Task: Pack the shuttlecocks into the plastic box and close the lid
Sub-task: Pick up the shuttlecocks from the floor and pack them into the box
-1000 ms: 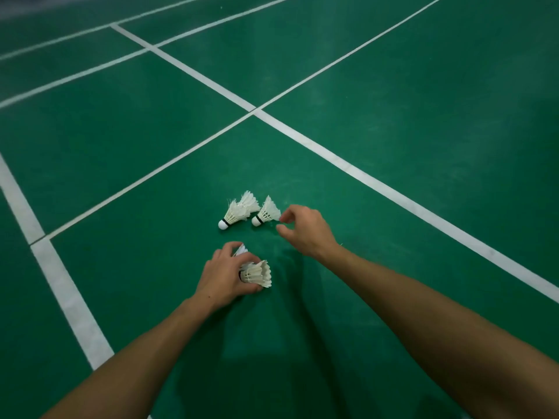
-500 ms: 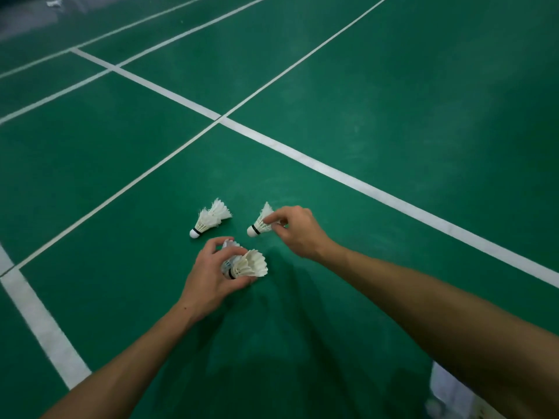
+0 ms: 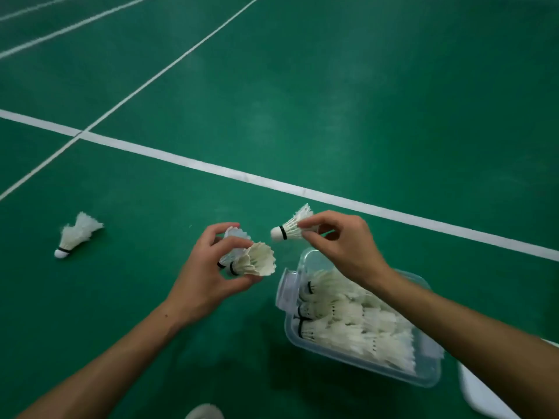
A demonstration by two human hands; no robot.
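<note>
My left hand (image 3: 205, 273) grips a small bunch of white shuttlecocks (image 3: 257, 261), feathers pointing right. My right hand (image 3: 344, 246) pinches a single shuttlecock (image 3: 290, 228) by its feathers, cork pointing left, just above the far corner of the clear plastic box (image 3: 302, 346). The box stands open on the green floor and holds several shuttlecocks (image 3: 348, 322) lying in rows. One more shuttlecock (image 3: 75, 234) lies on the floor to the left, apart from both hands.
White court lines (image 3: 211, 167) cross the green floor beyond the hands. A white flat piece (image 3: 484, 391), perhaps the lid, shows at the bottom right edge. A pale rounded thing (image 3: 205, 412) pokes in at the bottom edge.
My right hand has lifted one shuttlecock off the floor and carried it over the box. The view has swung right, bringing the box into sight. One shuttlecock stays on the floor.
</note>
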